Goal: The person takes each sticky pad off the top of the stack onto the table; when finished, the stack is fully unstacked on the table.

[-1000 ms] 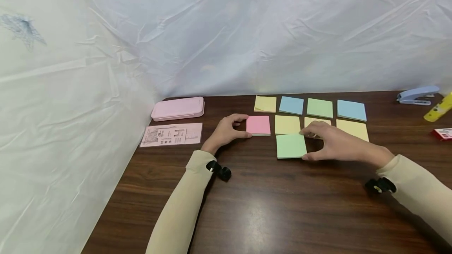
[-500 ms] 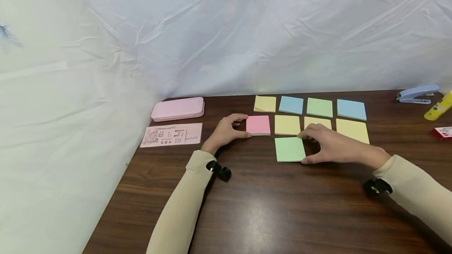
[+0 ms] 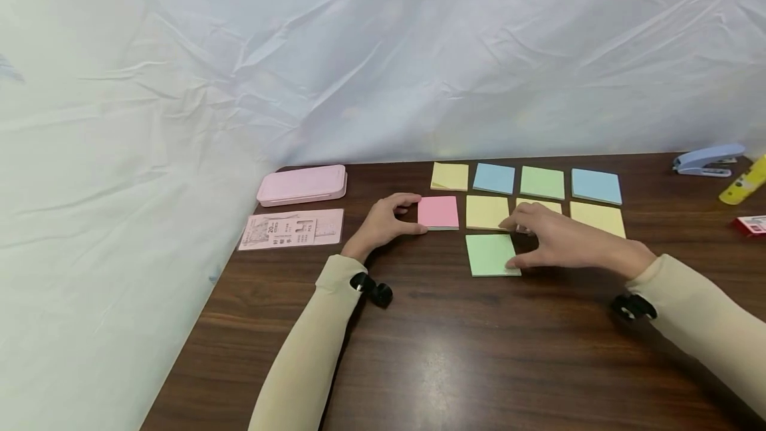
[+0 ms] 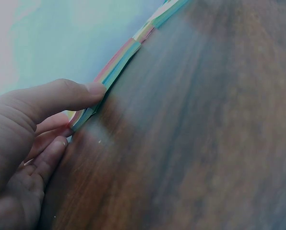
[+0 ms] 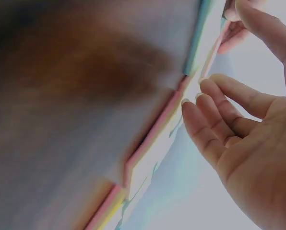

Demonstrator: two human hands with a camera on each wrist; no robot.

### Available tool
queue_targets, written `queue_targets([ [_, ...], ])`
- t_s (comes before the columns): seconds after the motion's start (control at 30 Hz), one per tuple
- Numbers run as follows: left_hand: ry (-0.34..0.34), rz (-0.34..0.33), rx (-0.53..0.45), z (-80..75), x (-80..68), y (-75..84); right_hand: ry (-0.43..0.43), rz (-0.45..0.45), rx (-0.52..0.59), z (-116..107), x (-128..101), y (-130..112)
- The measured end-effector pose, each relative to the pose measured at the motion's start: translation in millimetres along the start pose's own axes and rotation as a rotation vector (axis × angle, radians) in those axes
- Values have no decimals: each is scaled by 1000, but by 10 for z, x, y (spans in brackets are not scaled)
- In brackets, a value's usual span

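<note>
My left hand [image 3: 385, 221] holds the pink sticky note pad [image 3: 438, 212] by its left side, index finger at the far corner and thumb at the near one. In the left wrist view, the thumb [image 4: 71, 96] lies on the edge of that pad, whose layers show several colours. A light green sticky note pad [image 3: 489, 255] lies in front of a yellow pad [image 3: 486, 211]. Over the green pad's right side is my right hand [image 3: 556, 238], thumb across its near right corner and fingertips at the yellow pad's near corner. The right wrist view shows its fingers [image 5: 215, 120] loosely bent, apart from the thumb.
Behind stands a row of yellow [image 3: 450, 176], blue [image 3: 493, 179], green [image 3: 541, 182] and blue pads. Another yellow pad [image 3: 598, 218] lies right. A pink case [image 3: 302, 184] and pink printed packet [image 3: 292, 229] are left; a stapler [image 3: 706, 161], yellow tube [image 3: 745, 181] and red box [image 3: 751, 225] right.
The green pad has slid slightly toward the near side, to just in front of the yellow pad. My right hand has shifted left over its corner, its grip loosened. The left hand stays put.
</note>
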State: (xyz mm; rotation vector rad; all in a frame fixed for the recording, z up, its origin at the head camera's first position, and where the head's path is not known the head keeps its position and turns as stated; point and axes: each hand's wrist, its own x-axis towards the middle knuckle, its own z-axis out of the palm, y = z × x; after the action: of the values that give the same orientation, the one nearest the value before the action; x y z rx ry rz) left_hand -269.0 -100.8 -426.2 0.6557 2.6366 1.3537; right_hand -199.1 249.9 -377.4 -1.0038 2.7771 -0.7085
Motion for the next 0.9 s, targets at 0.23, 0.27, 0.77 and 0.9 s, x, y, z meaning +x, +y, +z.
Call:
queue_targets([
  [0.23, 3, 0, -13, -3, -18, -5, 55, -56, 21, -87, 346, -33],
  [0.27, 2, 0, -14, -3, -19, -3, 53, -55, 33, -90, 401, -36],
  [0.77, 4, -1, 2, 24, 16, -8, -46, -11, 3, 104, 1076, 47],
  [0.9, 10, 2, 4, 19, 16, -11, -55, 3, -22, 146, 1144, 62],
])
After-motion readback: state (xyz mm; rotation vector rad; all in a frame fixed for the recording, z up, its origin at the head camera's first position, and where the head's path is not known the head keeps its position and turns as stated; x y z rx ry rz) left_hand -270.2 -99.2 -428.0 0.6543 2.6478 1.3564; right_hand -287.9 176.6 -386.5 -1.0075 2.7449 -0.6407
